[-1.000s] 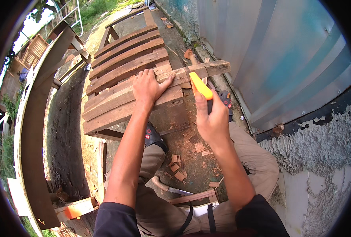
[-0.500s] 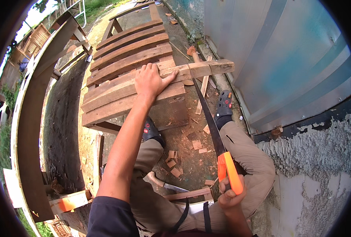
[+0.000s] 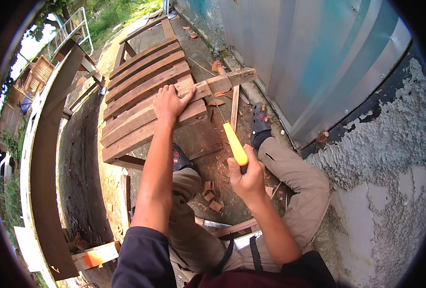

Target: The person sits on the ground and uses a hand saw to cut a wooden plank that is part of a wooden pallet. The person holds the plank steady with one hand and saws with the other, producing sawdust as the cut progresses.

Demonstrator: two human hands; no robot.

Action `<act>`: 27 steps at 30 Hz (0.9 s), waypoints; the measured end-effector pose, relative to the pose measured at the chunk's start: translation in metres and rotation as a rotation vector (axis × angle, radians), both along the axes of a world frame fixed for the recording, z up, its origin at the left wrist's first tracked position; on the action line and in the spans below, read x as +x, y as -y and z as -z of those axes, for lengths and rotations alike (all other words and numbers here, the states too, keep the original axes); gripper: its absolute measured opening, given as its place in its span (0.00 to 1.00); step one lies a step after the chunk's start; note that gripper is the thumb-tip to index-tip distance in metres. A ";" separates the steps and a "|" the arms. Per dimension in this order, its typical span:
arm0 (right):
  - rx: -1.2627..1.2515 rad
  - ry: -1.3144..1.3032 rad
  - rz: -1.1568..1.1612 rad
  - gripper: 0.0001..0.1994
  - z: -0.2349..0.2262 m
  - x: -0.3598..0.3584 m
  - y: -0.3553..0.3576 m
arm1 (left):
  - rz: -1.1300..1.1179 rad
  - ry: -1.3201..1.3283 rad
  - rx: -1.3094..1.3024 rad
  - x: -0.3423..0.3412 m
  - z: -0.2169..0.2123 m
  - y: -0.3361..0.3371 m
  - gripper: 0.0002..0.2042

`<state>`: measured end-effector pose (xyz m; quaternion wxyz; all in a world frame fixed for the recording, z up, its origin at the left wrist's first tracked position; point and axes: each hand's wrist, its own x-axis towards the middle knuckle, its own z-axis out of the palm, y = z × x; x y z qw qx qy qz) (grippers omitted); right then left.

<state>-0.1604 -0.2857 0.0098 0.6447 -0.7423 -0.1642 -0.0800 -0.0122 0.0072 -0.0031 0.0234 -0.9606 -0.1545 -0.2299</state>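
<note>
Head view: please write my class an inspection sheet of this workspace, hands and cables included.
Surface: slatted wooden stand, brown slats with gaps.
Job's things: plank lies across the stand, one end overhanging; yellow-handled saw, its thin blade reaching the plank.
Clutter: wood offcuts on the ground; metal blade, partly hidden, between the trouser legs.
Hands: left hand rests on the plank; right hand grips the saw.
Cables: nothing seen.
Surroundings: corrugated metal sheet and rough wall at right; grass beyond.
</note>
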 end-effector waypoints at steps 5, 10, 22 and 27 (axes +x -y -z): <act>-0.118 0.037 0.031 0.23 0.031 -0.083 0.070 | 0.036 0.032 0.005 0.002 0.002 0.013 0.38; 0.022 -0.019 -0.007 0.20 0.000 0.023 -0.002 | 0.025 0.087 -0.012 0.000 0.010 0.010 0.38; -0.042 0.006 -0.018 0.23 0.031 0.001 0.010 | 0.047 0.061 0.034 0.002 0.004 0.005 0.38; -0.050 0.000 0.012 0.31 0.033 -0.077 0.062 | 0.094 0.144 0.015 0.002 0.008 0.008 0.38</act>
